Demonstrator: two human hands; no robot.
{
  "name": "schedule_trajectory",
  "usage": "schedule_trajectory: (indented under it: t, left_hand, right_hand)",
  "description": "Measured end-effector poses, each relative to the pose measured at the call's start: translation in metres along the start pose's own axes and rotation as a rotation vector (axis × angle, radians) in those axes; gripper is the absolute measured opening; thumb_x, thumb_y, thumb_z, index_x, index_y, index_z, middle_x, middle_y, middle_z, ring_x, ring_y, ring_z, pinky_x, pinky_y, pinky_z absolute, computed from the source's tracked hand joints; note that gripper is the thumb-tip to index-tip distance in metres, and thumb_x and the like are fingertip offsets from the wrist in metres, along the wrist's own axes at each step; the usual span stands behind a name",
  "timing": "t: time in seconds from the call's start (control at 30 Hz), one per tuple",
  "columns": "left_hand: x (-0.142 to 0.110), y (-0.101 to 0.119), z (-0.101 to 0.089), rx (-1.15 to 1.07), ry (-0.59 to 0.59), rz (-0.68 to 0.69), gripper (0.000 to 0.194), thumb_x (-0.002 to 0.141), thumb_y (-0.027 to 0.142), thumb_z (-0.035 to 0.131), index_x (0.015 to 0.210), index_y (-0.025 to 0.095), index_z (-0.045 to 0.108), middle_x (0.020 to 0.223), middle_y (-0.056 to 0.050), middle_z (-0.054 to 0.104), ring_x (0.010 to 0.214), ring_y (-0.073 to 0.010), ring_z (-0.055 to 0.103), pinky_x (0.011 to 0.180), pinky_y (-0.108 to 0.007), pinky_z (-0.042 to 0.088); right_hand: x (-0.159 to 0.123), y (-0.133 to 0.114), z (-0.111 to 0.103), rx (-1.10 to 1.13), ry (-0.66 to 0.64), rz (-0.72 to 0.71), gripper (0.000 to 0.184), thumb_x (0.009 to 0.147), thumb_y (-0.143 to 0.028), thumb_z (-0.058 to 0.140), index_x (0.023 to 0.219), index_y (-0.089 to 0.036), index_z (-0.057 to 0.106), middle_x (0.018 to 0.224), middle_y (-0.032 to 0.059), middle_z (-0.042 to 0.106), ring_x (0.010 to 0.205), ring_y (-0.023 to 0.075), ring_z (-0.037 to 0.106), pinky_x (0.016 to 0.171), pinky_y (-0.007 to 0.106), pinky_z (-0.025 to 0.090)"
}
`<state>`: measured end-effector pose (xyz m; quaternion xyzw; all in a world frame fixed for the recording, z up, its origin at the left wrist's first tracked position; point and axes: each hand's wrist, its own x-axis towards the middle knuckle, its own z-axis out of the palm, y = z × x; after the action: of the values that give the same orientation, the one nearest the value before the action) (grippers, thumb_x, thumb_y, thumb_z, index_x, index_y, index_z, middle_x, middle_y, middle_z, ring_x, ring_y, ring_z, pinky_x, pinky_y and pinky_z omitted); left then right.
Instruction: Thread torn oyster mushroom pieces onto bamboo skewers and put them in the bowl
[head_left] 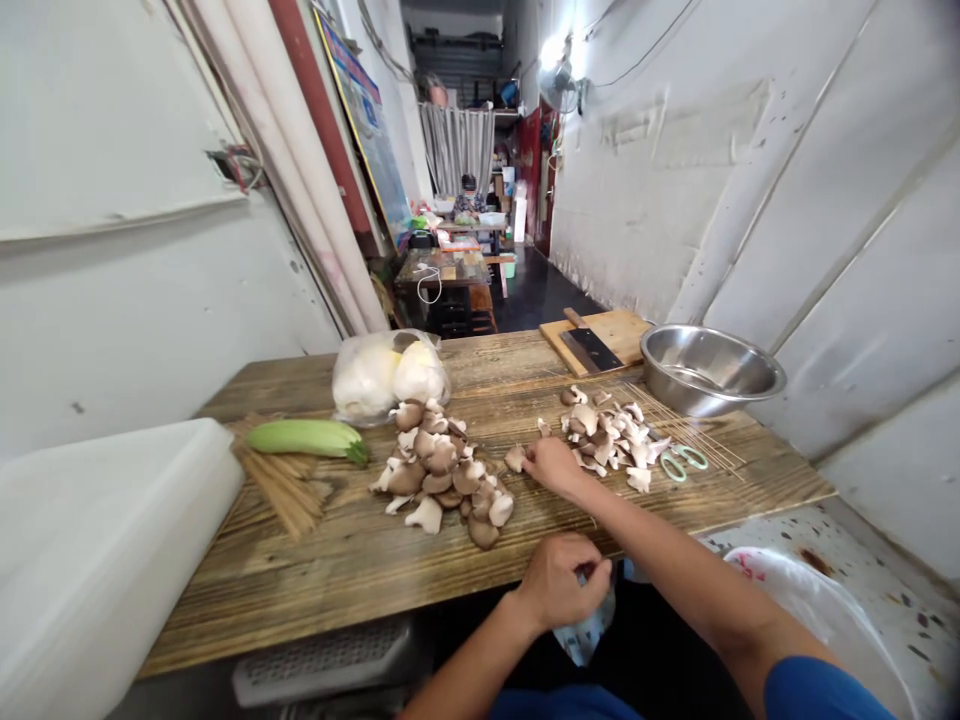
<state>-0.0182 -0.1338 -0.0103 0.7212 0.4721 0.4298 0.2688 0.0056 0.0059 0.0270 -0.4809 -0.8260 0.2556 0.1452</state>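
My right hand (556,466) reaches over the table between two heaps, its fingertips closed on a small oyster mushroom piece (515,459). To its left lies a larger heap of oyster mushrooms (442,462); to its right is a heap of mushroom pieces (609,432). My left hand (564,580) is near the table's front edge, fingers curled in and thumb bent; anything inside it is hidden. Scissors with pale green handles (684,461) lie beside the right heap. Several thin bamboo skewers (701,432) are spread behind them.
A steel basin (712,365) and a cutting board (626,328) with a cleaver (591,350) stand at the back right. A plastic bag of pale contents (390,378), a green squash (304,438) on bundled skewers (289,495), and a white block (112,540) occupy the left.
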Motion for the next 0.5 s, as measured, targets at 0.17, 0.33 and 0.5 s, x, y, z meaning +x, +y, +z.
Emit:
schedule_trajectory:
  t: [0.17, 0.33, 0.5]
  left_hand:
    - [0.018, -0.007, -0.003, -0.39, 0.452, -0.443, 0.025, 0.078, 0.032, 0.057, 0.096, 0.016, 0.064, 0.07, -0.004, 0.064, 0.056, -0.0125, 0.055, 0.054, -0.023, 0.042]
    - [0.044, -0.006, -0.003, -0.595, 0.511, -0.453, 0.036, 0.072, 0.038, 0.065, 0.098, 0.014, 0.061, 0.075, -0.004, 0.065, 0.059, -0.0116, 0.057, 0.056, -0.022, 0.044]
    - [0.055, 0.004, 0.008, -0.625, 0.434, -0.467, 0.03, 0.069, 0.036, 0.068, 0.088, 0.012, 0.064, 0.073, -0.004, 0.066, 0.062, -0.012, 0.058, 0.06, -0.022, 0.045]
  right_hand:
    - [-0.028, 0.017, -0.02, 0.405, 0.125, 0.064, 0.014, 0.076, -0.029, 0.054, 0.069, -0.018, 0.058, 0.059, 0.0016, 0.066, 0.048, 0.0123, 0.059, 0.044, 0.019, 0.043]
    - [-0.076, 0.038, -0.022, 0.774, 0.21, 0.161, 0.027, 0.078, -0.045, 0.046, 0.071, -0.019, 0.049, 0.047, -0.0041, 0.056, 0.031, 0.0081, 0.048, 0.028, 0.016, 0.035]
    - [-0.101, 0.05, -0.015, 1.003, 0.293, 0.206, 0.032, 0.073, -0.05, 0.053, 0.074, -0.018, 0.05, 0.049, -0.0063, 0.054, 0.031, 0.0063, 0.045, 0.026, 0.015, 0.033]
